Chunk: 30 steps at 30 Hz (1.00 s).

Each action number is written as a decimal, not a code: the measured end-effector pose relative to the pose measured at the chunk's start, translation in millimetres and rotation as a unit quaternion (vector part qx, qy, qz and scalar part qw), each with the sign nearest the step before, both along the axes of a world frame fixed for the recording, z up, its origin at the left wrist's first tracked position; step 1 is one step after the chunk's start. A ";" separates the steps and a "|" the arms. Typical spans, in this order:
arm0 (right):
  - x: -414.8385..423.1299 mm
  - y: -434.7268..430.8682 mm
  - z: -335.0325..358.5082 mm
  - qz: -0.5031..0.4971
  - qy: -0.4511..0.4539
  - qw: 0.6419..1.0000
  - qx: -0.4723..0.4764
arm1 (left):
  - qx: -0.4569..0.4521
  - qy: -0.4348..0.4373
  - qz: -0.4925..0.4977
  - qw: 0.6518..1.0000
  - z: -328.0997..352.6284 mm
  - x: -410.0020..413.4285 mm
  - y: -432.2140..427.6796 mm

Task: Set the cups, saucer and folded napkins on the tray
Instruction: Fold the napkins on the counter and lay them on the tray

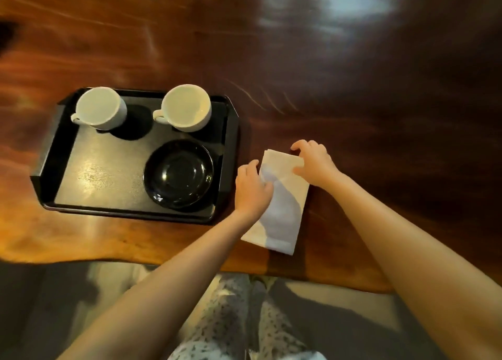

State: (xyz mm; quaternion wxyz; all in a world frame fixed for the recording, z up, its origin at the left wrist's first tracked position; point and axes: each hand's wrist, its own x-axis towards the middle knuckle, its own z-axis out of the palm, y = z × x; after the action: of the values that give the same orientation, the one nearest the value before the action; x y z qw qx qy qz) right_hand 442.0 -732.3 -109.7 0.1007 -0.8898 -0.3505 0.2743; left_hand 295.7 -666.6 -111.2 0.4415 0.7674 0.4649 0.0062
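A black tray (68, 153) lies on the wooden table at the left. Two white cups stand upright along its far side, one at the left (100, 108) and one at the right (187, 107). A black saucer (178, 173) rests in the tray's near right corner. Just right of the tray, a folded white napkin (282, 204) lies flat on the table. My left hand (251, 187) grips the napkin's left edge, fingers curled onto it. My right hand (313, 162) pinches its far right corner.
The dark polished table (353, 88) stretches away behind and to the right. Its wavy front edge runs just below the napkin. My patterned trouser legs (244, 319) and the floor show beneath it.
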 end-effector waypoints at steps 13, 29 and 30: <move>45.6 -28.9 27.2 -0.019 0.165 0.986 0.027 | -0.114 -0.031 -0.078 0.990 27.3 61.9 22.2; 62.2 -34.8 90.4 -0.001 -0.185 0.913 0.364 | 0.072 -0.311 -0.196 0.927 84.3 94.6 56.6; 50.4 -42.0 72.9 -0.003 -0.176 0.918 0.355 | 0.093 -0.292 -0.199 0.931 68.9 84.3 50.1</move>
State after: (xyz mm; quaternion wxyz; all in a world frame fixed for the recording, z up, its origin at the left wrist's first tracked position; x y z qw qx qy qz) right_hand 492.4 -774.3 -36.8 0.3472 -0.8304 -0.4347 -0.0299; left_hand 380.0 -616.5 -42.3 0.4766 0.8462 0.1504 0.1848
